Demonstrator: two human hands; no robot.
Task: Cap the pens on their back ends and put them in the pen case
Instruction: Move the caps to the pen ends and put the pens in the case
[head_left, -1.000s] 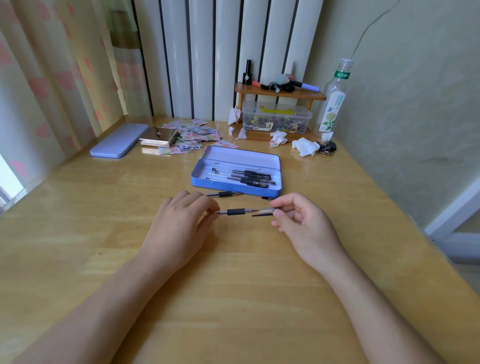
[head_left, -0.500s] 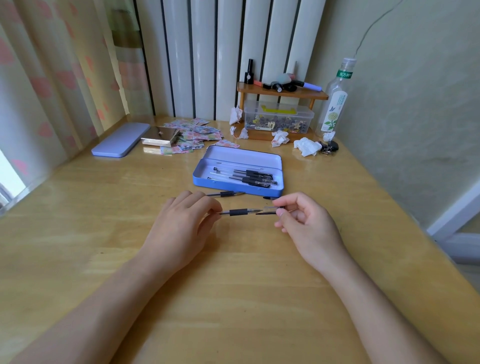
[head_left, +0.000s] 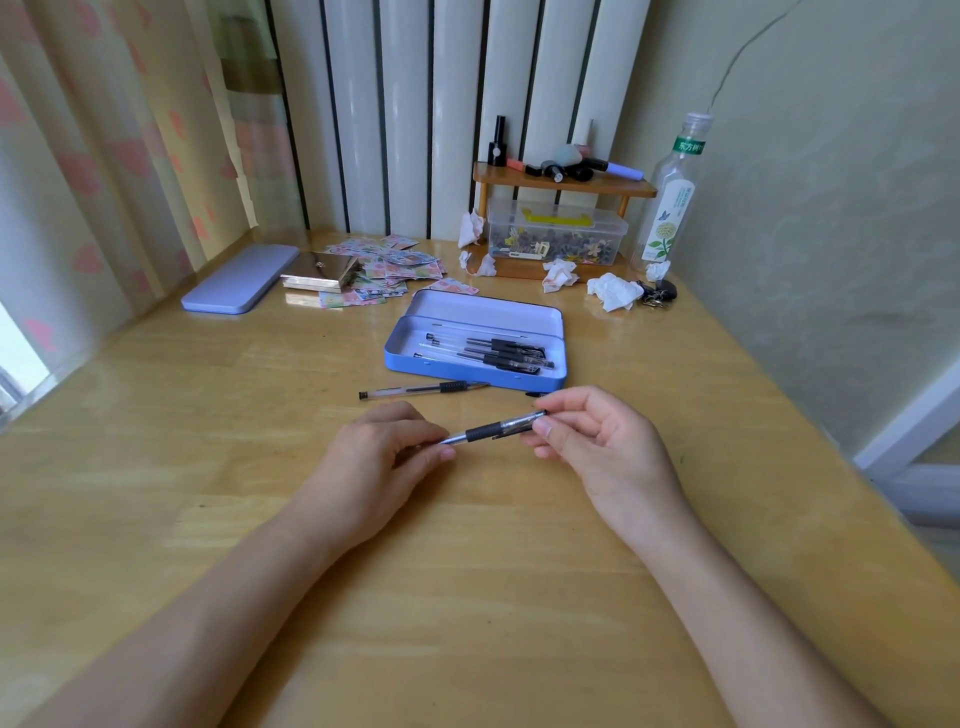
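I hold a clear pen with a black grip (head_left: 488, 430) between both hands, just above the wooden table. My left hand (head_left: 379, 462) pinches its left end. My right hand (head_left: 597, 441) pinches the right end, where the black cap sits on the pen. Behind my hands stands the open blue pen case (head_left: 415, 358) with several black-gripped pens (head_left: 498, 353) lying inside. One more pen (head_left: 423, 388) lies on the table just in front of the case. A small black piece (head_left: 532, 395), possibly a loose cap, lies by the case's front right.
A lilac case lid (head_left: 241, 278) lies at the back left beside a shiny metal box (head_left: 319, 273) and scattered stickers (head_left: 395, 265). At the back stand a small wooden shelf (head_left: 563, 182), a clear plastic box (head_left: 558, 234), a bottle (head_left: 670, 197) and crumpled tissues (head_left: 613, 291).
The cap held in my right hand has gone onto the pen's right end. The pen now tilts up to the right. The pen in front of the case shows fully.
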